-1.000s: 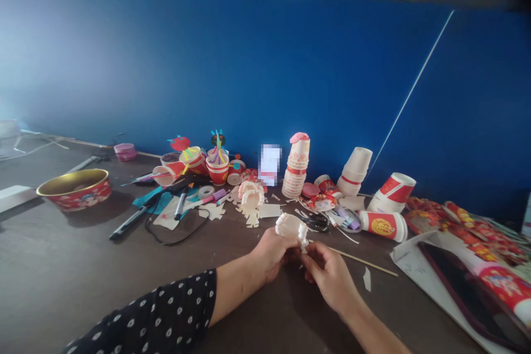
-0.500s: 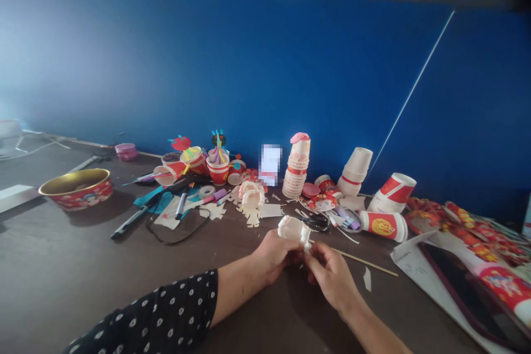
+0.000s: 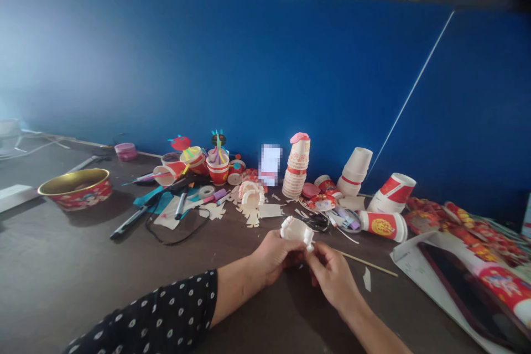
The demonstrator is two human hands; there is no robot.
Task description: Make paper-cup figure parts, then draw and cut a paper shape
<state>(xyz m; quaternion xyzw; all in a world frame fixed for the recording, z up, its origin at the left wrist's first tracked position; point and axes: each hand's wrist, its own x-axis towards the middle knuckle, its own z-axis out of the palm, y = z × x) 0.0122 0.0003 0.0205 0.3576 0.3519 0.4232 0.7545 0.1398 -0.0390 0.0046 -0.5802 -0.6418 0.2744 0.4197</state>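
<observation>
My left hand [image 3: 277, 257] is closed around the near left side of a white cut paper cup [image 3: 295, 229], whose rim carries small curled tabs. The thumb lies along the cup's near wall. At the cup's right edge, my right hand [image 3: 332, 274] pinches one tab between thumb and fingers. The cup is held above the dark table, tilted, with its hollow showing. Both hands' lower fingers are partly hidden. Beyond them, a similar cut cup [image 3: 251, 193] with a fringed edge sits on paper scraps.
Behind stands a stack of paper cups [image 3: 296, 168] against a blue partition [image 3: 232, 66]. A thin wooden stick [image 3: 369, 264] and a paper scrap [image 3: 367, 279] lie right of my hands. A phone [image 3: 468, 293] rests far right; a red bowl [image 3: 78, 199], marker [image 3: 181, 206] and glue gun [image 3: 133, 222] lie left.
The held cut cup has shifted slightly right and turned a little between my hands. Both hands keep nearly the same place and grip.
</observation>
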